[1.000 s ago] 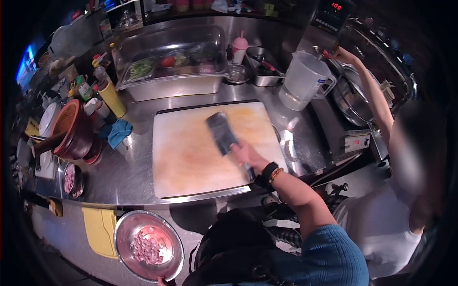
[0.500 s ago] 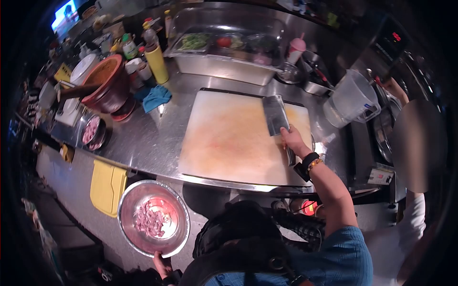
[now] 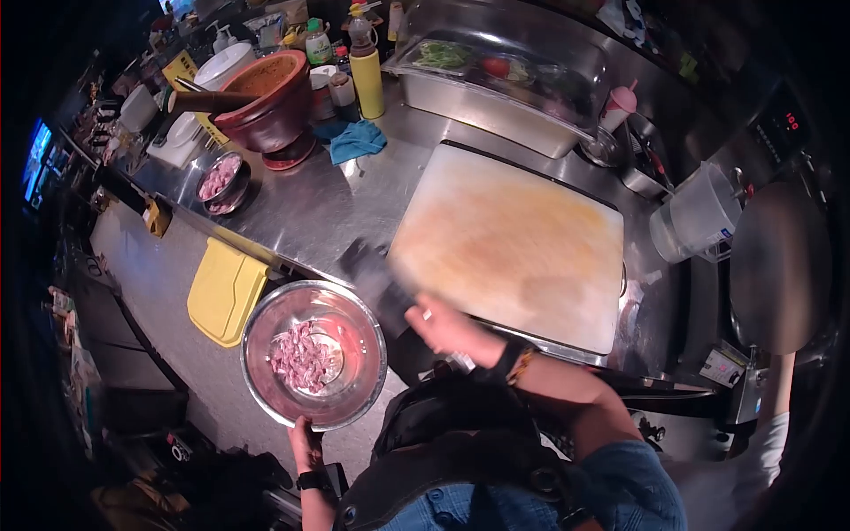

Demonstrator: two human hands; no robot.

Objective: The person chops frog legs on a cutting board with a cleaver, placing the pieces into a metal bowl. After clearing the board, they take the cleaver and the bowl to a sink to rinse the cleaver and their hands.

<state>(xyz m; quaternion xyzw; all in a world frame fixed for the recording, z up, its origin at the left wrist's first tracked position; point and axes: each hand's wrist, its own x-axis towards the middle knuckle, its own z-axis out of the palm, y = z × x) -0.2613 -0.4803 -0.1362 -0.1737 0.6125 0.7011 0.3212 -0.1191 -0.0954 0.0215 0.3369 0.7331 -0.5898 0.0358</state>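
Note:
At lower left, my left hand [image 3: 305, 445] grips the near rim of a steel bowl [image 3: 367, 398], which is held off the floor below the counter's edge. Sliced raw meat [image 3: 304, 358] lies in a heap inside it. My right hand [image 3: 450, 331] is closed, just off the front left corner of a stained white cutting board [image 3: 522, 243]. From it a cleaver [image 3: 376, 276] points up and left, its blade smeared by motion and close to the bowl's far right rim. The fingers on the handle are partly hidden.
A smaller bowl of meat [image 3: 220, 177] stands by the red mortar [image 3: 274, 128]. A blue cloth [image 3: 358, 142], a yellow bottle [image 3: 367, 84] and a steel food container [image 3: 496, 115] line the back. A clear pitcher [image 3: 699, 217] is at right, near another person's arm [image 3: 781, 385].
My right hand has carried the cleaver left, off the cutting board and over to the bowl. The bowl in my left hand is slightly higher and further right, and the view has shifted.

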